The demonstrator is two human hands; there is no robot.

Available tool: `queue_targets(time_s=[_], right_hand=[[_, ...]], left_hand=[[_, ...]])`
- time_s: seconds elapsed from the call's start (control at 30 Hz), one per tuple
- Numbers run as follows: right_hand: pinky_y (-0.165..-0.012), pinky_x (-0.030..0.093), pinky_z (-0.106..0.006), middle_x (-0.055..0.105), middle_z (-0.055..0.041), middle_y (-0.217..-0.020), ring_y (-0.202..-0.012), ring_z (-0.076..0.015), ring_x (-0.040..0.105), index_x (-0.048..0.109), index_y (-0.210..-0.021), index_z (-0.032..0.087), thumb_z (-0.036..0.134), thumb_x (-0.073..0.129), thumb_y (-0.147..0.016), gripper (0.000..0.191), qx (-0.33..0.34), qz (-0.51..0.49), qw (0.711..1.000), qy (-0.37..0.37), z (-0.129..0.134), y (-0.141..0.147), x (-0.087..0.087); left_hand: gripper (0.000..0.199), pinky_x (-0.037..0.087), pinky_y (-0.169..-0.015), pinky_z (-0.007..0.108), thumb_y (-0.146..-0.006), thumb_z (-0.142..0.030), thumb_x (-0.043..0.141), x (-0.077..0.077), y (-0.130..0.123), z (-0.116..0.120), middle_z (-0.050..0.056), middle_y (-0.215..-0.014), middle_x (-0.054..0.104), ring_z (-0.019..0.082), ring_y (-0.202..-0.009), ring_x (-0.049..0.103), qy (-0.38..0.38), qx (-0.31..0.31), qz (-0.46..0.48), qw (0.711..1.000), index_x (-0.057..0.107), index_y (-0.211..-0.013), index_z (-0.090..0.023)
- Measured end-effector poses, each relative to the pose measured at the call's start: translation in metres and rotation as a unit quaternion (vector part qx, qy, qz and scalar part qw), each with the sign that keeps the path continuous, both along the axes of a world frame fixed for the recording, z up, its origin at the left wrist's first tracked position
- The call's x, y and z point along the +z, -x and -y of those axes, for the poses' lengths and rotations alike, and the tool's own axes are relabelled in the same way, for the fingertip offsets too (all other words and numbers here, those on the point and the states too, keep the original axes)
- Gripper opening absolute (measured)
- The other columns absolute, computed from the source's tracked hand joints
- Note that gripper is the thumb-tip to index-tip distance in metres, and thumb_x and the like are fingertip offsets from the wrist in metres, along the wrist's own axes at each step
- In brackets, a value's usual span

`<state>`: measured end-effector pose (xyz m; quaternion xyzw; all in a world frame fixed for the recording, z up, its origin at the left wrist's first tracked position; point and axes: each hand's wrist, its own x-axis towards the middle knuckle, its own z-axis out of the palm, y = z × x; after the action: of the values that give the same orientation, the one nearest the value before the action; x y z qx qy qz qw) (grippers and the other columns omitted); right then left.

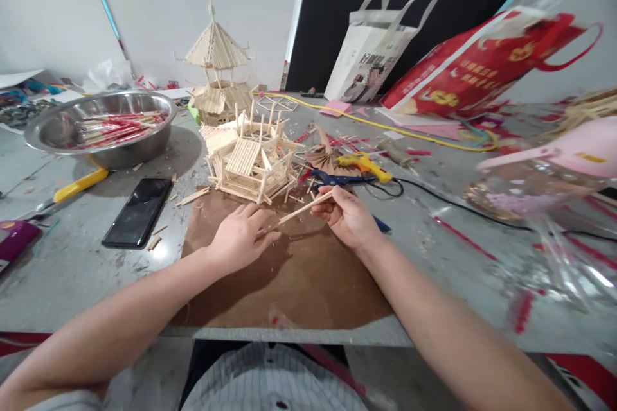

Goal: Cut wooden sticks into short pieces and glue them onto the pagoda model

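My right hand (pixel 349 213) pinches the upper end of a thin wooden chopstick (pixel 306 208) between thumb and fingers. The chopstick slants down to my left hand (pixel 245 234), whose curled fingers close at its lower end; the exact grip there is blurred. Both hands are above a brown board (pixel 294 282). Just beyond them stands a model built of wooden sticks (pixel 245 164), with slatted panels and upright posts. Behind it rises a stick-built pavilion (pixel 216 51) with a pointed roof.
At the left are a steel bowl (pixel 38 131) of red-wrapped chopsticks, a yellow-handled tool (pixel 80 185) and a black phone (pixel 138 212). A yellow glue gun (pixel 369 165) and its black cord lie right of the model. Bags (pixel 486 70) stand behind; red wrapper scraps (pixel 465 237) are scattered at right.
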<state>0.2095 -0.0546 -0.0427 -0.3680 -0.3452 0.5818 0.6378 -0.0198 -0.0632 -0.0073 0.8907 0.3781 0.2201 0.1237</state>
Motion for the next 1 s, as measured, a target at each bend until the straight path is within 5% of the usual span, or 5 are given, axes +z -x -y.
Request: queue_targets(time_s=[0.23,0.43,0.57,0.7,1.0], right_hand=[[-0.055,0.053,-0.024,0.066,-0.0012,-0.066,-0.057,-0.0133,0.063,0.066,-0.081,0.017,0.04,0.07,-0.058,0.033,0.029,0.013,0.999,0.034,0.003,0.003,0.0],[-0.054,0.052,-0.025,0.065,-0.0001,-0.074,-0.054,-0.0124,0.062,0.064,-0.076,0.017,0.035,0.069,-0.061,0.024,0.04,0.053,0.997,0.034,0.006,0.002,0.002],[-0.049,0.05,-0.023,0.063,0.0016,-0.067,-0.049,-0.0105,0.059,0.062,-0.071,0.017,0.037,0.067,-0.062,0.023,0.02,0.073,0.997,0.03,0.006,0.002,0.002],[-0.045,0.047,-0.023,0.059,0.0026,-0.06,-0.045,-0.0094,0.055,0.056,-0.063,0.017,0.039,0.064,-0.063,0.023,0.001,0.084,0.996,0.022,0.005,0.003,0.003],[-0.045,0.038,-0.022,0.052,0.0014,-0.063,-0.047,-0.0074,0.047,0.055,-0.059,0.017,0.033,0.052,-0.074,0.022,-0.065,0.282,0.954,-0.076,0.009,0.003,-0.003]], left_hand=[[0.024,0.039,-0.057,0.019,-0.082,-0.028,0.038,-0.009,0.002,-0.017,0.0,-0.064,0.06,0.01,-0.058,0.053,0.179,-0.021,-0.004,0.984,0.058,-0.076,-0.016],[0.028,0.034,-0.041,0.018,-0.081,-0.037,0.038,-0.004,0.006,-0.023,-0.001,-0.061,0.057,0.006,-0.039,0.044,0.321,-0.029,0.039,0.946,0.054,-0.077,-0.015],[0.03,0.037,-0.045,0.019,-0.081,-0.034,0.037,-0.003,0.008,-0.023,0.0,-0.06,0.059,0.008,-0.044,0.048,0.258,-0.012,0.016,0.966,0.059,-0.085,-0.015],[0.026,0.041,-0.066,0.022,-0.08,-0.028,0.042,-0.003,0.009,-0.024,0.004,-0.077,0.065,0.014,-0.072,0.057,0.135,-0.005,-0.012,0.991,0.063,-0.088,-0.016],[0.026,0.042,-0.066,0.023,-0.082,-0.03,0.041,-0.004,0.009,-0.021,0.006,-0.08,0.065,0.014,-0.074,0.058,0.098,-0.018,-0.034,0.994,0.063,-0.089,-0.017]])
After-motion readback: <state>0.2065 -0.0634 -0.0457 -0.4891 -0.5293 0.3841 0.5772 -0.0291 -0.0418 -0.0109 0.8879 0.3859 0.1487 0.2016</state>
